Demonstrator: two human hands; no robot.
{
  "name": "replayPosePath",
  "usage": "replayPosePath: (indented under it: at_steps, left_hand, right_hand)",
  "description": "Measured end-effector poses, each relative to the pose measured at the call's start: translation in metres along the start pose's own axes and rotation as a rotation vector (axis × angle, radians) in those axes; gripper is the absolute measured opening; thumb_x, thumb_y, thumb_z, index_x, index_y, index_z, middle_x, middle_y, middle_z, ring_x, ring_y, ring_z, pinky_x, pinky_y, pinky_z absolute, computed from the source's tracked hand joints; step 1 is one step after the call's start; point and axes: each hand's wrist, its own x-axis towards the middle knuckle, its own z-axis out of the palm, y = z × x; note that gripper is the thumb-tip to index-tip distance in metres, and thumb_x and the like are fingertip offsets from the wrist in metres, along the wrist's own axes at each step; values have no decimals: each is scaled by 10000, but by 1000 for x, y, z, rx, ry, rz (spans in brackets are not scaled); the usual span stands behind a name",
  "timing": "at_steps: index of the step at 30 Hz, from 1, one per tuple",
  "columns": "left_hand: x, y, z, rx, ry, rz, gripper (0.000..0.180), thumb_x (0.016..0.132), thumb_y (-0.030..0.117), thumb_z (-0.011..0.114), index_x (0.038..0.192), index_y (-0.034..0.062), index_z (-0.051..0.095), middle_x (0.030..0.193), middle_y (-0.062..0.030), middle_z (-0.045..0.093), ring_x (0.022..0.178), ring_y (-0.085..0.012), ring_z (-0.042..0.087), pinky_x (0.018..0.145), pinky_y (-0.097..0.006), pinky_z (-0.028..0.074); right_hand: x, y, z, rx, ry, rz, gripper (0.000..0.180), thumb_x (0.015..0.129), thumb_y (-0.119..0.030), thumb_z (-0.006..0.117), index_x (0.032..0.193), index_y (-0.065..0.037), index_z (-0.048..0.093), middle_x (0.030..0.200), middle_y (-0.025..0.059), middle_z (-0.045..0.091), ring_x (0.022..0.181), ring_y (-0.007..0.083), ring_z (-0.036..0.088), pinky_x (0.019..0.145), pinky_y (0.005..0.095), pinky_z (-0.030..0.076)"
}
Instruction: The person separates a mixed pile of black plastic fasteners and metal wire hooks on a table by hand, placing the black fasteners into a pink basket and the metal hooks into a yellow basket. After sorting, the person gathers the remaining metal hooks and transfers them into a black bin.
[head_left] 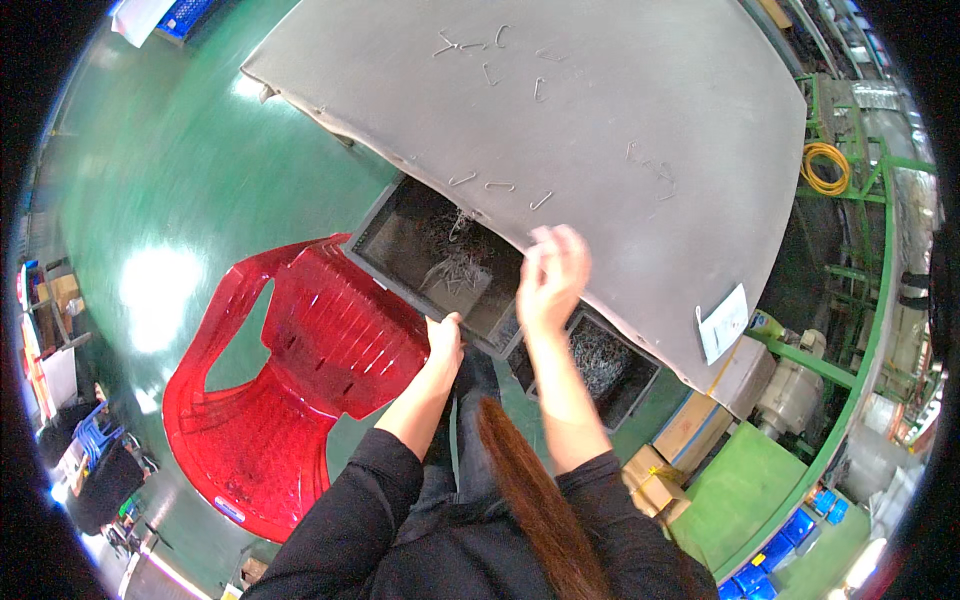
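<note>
My left hand (pixel 445 340) has its fingers round the near edge of a dark grey crate (pixel 402 287), which is tilted at the table's edge. Inside lies a loose heap of thin metal hooks (pixel 462 272). To the crate's right, my right hand (pixel 555 272) is raised over the edge of the grey-covered table (pixel 640 100); its fingers are smeared by motion, and whether they hold anything is not visible. Just beyond it, several bent wire hooks (pixel 500 186) lie near the table's edge. More hooks (pixel 540 90) are scattered farther back.
A red plastic chair (pixel 340 330) stands at my left. Below my right forearm is a second dark crate (pixel 630 398) full of small metal pieces. Cardboard boxes (pixel 690 430) and a green metal frame (pixel 870 330) are at the right. A paper sheet (pixel 723 323) hangs at the table's corner.
</note>
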Motion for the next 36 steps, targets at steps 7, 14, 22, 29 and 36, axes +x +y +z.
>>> replayPosePath:
  at_steps: [7,14,22,29,36]
  left_hand:
    - [16,17,-6,-8,-99,13,503,688,20,539,1162,101,393,989,-62,518,847,-219,504,628,-364,421]
    - [8,50,5,-102,-58,-44,428,731,50,533,1137,111,411,1033,-58,508,897,-222,493,662,-403,423]
    - [20,60,8,-61,-32,-38,450,713,-17,483,1152,57,421,972,-93,571,819,-231,566,619,-351,473]
    - [15,71,8,-20,-14,-73,474,720,-21,480,1178,63,391,995,-110,552,859,-243,553,675,-348,478]
    - [25,59,4,-146,-77,-35,575,688,-51,484,1235,61,342,1095,-135,509,903,-276,532,727,-400,481]
  right_hand:
    - [130,190,6,-454,144,400,572,886,-376,449,1328,-47,299,1367,182,284,1280,333,245,1032,479,207]
    - [214,105,128,-368,-118,-38,605,890,-442,397,1358,-80,270,1400,158,261,1322,304,181,1066,465,138]
    - [277,32,210,-191,-313,-483,599,892,-502,331,1359,-129,284,1410,108,264,1325,250,189,1091,411,118]
    - [214,-4,179,77,-623,-1006,600,833,-503,452,1284,-111,407,1358,83,368,1279,245,307,1063,433,208]
    - [106,-14,85,352,-1010,-1055,464,809,-406,553,1223,-211,481,1343,47,392,1279,207,315,1075,429,179]
